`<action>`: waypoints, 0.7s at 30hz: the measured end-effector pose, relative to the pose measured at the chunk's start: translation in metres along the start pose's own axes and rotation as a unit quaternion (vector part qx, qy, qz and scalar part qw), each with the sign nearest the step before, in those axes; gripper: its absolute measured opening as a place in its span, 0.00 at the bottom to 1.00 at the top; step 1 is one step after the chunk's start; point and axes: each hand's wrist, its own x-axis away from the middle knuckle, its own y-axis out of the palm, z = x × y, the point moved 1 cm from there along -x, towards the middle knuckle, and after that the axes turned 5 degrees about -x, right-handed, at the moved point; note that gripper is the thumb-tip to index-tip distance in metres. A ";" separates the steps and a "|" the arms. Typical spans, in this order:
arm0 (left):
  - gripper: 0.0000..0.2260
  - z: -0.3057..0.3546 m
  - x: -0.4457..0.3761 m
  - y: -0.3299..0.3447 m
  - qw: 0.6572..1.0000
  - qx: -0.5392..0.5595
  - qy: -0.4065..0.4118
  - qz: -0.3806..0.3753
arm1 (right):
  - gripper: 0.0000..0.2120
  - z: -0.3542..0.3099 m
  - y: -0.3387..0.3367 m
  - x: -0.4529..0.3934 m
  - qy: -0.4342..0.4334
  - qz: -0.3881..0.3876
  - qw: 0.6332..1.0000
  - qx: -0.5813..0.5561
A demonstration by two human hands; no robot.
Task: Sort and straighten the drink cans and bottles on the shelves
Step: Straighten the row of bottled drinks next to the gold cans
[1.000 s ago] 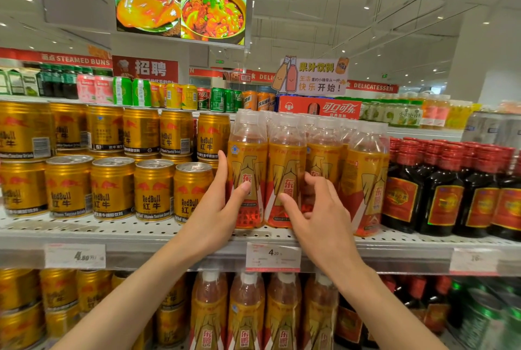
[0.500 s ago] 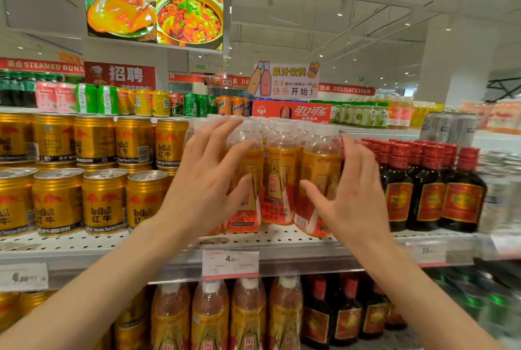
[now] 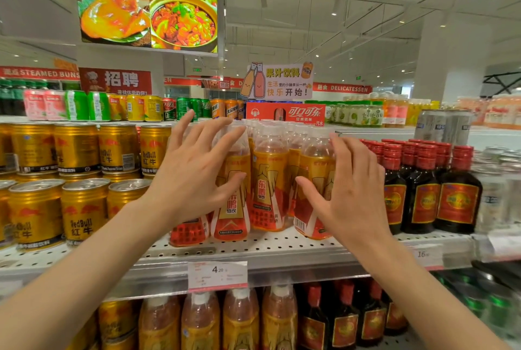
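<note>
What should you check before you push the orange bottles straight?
1. Left hand open, fingers spread against the orange bottles: ok.
2. Right hand open on the other side of the group: ok.
3. Front bottles in an even line: not ok, some sit further forward.
4. Gold cans upright: ok.
5. Dark bottles upright: ok.
6. Back rows tidy: cannot tell.

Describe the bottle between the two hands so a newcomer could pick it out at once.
On the perforated metal shelf, find the orange bottles between gold cans and dark red-capped bottles. The front-row bottle stands between the left hand and right hand, label fully unobstructed.
</note>
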 end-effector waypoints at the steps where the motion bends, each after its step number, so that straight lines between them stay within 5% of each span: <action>1: 0.33 0.000 0.000 0.001 1.000 0.002 0.000 0.001 | 0.37 -0.003 -0.003 -0.006 -0.026 0.005 1.000 0.002; 4: 0.33 -0.001 0.000 0.001 1.000 0.010 -0.001 0.002 | 0.35 -0.018 -0.006 -0.031 -0.107 -0.028 0.993 0.037; 12: 0.33 -0.003 0.002 0.000 1.000 0.027 -0.001 0.005 | 0.52 -0.045 0.007 -0.082 -0.209 -0.236 0.934 0.169; 21: 0.33 -0.004 0.002 0.002 1.000 0.022 -0.001 0.004 | 0.51 -0.034 0.017 -0.094 -0.217 -0.261 0.924 0.176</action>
